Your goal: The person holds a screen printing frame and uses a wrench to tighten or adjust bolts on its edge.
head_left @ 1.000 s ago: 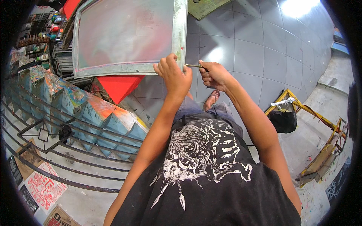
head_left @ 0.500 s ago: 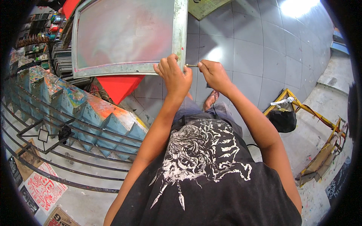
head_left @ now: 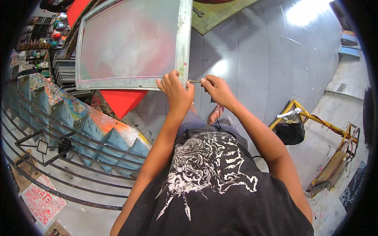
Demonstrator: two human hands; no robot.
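A screen-printing frame (head_left: 183, 41), with pale metal sides and a pink-stained mesh (head_left: 128, 41), stands out in front of me. My left hand (head_left: 177, 92) is closed around its near right corner, fingers bent over the near side. Just right of that corner, my right hand (head_left: 219, 93) pinches the end of a thin metal rod (head_left: 195, 82) between thumb and forefinger. The rod lies level and points at the frame's corner beside my left thumb. Whether its far end enters the frame or meets my thumb cannot be made out.
Below the frame juts a red panel (head_left: 123, 101). Paint-splashed blue steps (head_left: 88, 118) and a black metal railing (head_left: 92, 162) run along the left. A wrench (head_left: 198, 13) lies on a greenish board (head_left: 220, 15) ahead. At right are a yellow frame (head_left: 328, 120) and a black cloth bag (head_left: 289, 133).
The whole view has shifted, so frame and hands sit lower and slightly left in the picture. My right fingers have changed their pose on the rod; my left hand keeps its grip.
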